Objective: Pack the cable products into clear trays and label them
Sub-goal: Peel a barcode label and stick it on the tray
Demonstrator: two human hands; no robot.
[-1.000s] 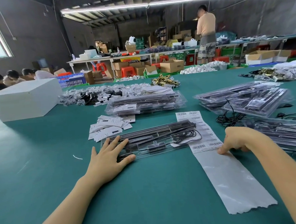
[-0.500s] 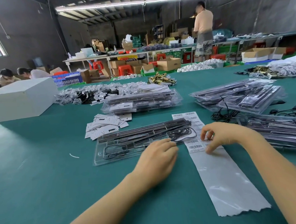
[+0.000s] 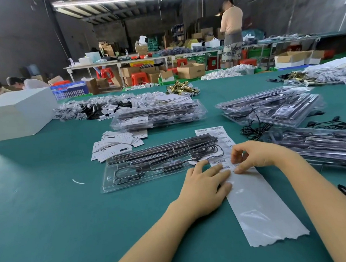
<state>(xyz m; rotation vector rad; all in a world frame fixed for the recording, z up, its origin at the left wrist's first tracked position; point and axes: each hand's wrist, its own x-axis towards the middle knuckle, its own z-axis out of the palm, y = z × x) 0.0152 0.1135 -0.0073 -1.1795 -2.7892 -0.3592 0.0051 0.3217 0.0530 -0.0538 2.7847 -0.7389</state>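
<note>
My left hand (image 3: 206, 186) presses flat on the label strip (image 3: 251, 203) to pin it to the green surface (image 3: 51, 209), so my right hand (image 3: 250, 156) can pinch a barcode sticker (image 3: 220, 162) free. The packed clear tray (image 3: 150, 164) lies just left, awaiting it.

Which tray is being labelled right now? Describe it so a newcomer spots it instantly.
On the green table, look just ahead of the person's left hand. The tray lies flat and alone beside the barcode label strip. Every other clear tray sits in a stack; this one is single and nearest the hands.
</note>
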